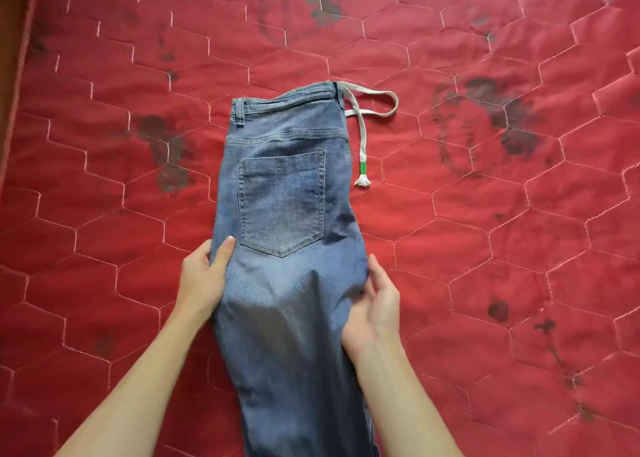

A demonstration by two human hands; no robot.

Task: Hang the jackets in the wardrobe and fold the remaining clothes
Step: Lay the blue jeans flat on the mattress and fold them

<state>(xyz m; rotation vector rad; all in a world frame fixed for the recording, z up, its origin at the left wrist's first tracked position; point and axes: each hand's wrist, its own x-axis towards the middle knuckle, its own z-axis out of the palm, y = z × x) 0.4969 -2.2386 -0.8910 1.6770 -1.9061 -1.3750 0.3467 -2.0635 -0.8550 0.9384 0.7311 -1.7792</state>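
Two hands on the jeans [287, 249], mid-fold

Spread down the centre of the frame on the red mattress [519, 249], waistband toward the top, legs off the bottom edge. Pinched at the left edge by the left hand [204, 276], thumb on top, fingers beneath. Met at the right edge by the right hand [374, 304], fingertips hidden behind cloth; clamped or touching, impossible to tell. Risks: lifting unevenly and skewing the halves apart; trapping the white drawstring [362, 134], right of the waistband, as a lump inside the fold

Jeans [287, 283] legs (hems too) off-frame below
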